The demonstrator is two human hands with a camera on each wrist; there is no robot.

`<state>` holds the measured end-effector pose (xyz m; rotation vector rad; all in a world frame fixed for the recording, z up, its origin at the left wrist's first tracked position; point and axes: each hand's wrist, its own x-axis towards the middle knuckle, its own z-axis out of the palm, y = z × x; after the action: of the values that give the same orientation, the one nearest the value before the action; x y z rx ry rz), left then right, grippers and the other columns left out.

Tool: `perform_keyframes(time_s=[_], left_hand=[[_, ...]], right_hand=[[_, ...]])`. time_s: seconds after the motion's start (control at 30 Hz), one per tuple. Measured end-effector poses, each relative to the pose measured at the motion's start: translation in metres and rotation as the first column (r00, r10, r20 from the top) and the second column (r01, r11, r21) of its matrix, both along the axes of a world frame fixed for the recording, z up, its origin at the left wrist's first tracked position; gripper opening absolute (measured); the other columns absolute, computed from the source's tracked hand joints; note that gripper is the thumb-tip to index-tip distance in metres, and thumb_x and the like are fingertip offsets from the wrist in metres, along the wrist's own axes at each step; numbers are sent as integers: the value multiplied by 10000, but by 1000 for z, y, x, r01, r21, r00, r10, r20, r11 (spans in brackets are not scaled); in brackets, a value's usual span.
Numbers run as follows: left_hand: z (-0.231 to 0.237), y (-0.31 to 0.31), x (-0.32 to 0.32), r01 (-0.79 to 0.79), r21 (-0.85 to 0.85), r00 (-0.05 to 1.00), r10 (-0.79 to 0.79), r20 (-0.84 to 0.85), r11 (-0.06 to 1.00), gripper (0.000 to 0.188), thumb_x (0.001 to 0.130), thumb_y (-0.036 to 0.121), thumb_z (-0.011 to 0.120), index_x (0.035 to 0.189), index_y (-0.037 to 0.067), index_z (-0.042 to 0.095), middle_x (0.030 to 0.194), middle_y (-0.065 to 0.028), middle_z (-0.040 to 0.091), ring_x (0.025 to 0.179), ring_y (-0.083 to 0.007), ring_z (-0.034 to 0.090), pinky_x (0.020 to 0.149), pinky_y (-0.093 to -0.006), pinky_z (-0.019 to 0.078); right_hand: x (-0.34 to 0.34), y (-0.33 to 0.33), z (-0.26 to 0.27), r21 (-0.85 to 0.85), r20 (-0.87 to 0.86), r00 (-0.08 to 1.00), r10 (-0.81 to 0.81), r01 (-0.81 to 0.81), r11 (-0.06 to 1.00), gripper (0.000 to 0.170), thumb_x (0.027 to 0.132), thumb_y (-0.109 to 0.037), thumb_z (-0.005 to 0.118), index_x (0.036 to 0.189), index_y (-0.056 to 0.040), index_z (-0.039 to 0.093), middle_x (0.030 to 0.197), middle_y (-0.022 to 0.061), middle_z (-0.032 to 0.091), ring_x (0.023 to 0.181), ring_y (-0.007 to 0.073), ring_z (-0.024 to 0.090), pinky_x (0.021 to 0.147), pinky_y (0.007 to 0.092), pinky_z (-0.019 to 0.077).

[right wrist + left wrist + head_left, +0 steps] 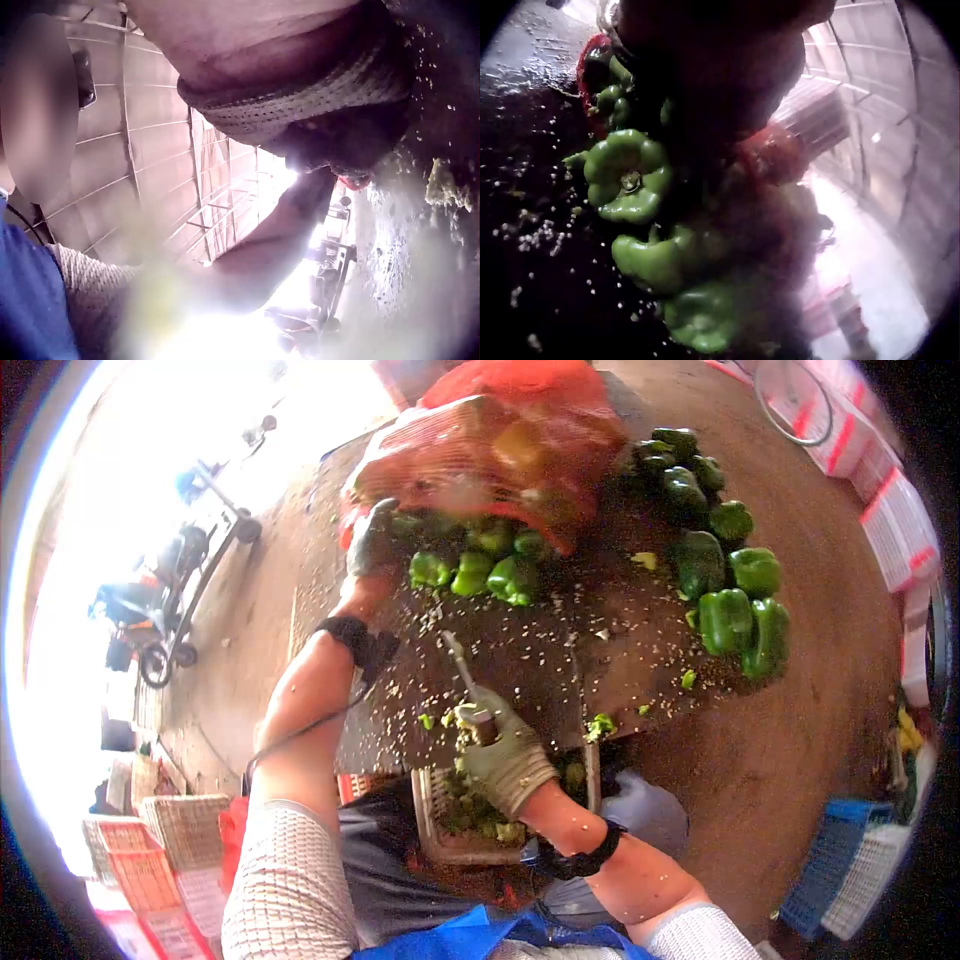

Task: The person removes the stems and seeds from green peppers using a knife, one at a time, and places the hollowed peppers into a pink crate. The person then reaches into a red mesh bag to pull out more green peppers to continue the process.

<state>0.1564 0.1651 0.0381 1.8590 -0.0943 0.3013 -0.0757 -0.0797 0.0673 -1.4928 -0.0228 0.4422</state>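
Note:
My gloved left hand [372, 545] reaches to the left front edge of a red mesh bag [480, 455], right beside several green bell peppers [513, 580] at its mouth. Whether its fingers hold anything I cannot tell. In the left wrist view that hand is mostly dark, above a bell pepper [630, 176] with its stem end showing. My gloved right hand [508, 755] grips a narrow-bladed knife [460, 660] over the near edge of the board, blade pointing away from me. Dark glove and wrist fill the top of the right wrist view, with the knife hidden there.
More whole bell peppers [725, 620] lie in a cluster on the right. Pale seeds and green scraps [600, 726] are scattered over the dark board [540, 660]. Below its near edge, a crate [430, 830] holds pepper waste between my legs. Baskets [185, 815] stand at lower left.

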Motion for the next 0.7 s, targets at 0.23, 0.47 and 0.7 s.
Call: perform_keyframes(time_s=[0.23, 0.47, 0.7], left_hand=[[47, -5, -203, -113, -304, 963, 29, -268, 946, 688, 816, 536, 686, 1250, 70, 424, 1082, -132, 617, 903, -223, 644, 621, -341, 567], [17, -49, -271, -76, -446, 997, 79, -10, 892, 690, 736, 318, 830, 1223, 82, 402, 1133, -101, 542, 974, -190, 552, 840, -338, 507], [7, -41, -255, -199, 313, 968, 137, 210, 929, 706, 680, 167, 852, 1214, 100, 394, 1086, -99, 519, 943, -213, 562, 810, -339, 517]], right_hand=[[-10, -12, 9, 63, 51, 997, 59, -62, 996, 468, 790, 9, 554, 1254, -34, 518, 1057, 78, 658, 877, 133, 597, 800, 285, 506], [-34, 16, -16, -5, 244, 944, 220, -226, 974, 489, 823, -20, 627, 1299, 5, 519, 985, 81, 693, 851, 102, 617, 742, 271, 514], [-27, 27, -17, -16, 322, 929, 183, -187, 982, 448, 813, -58, 705, 1235, -12, 564, 1035, 84, 691, 923, 133, 637, 808, 301, 526]])
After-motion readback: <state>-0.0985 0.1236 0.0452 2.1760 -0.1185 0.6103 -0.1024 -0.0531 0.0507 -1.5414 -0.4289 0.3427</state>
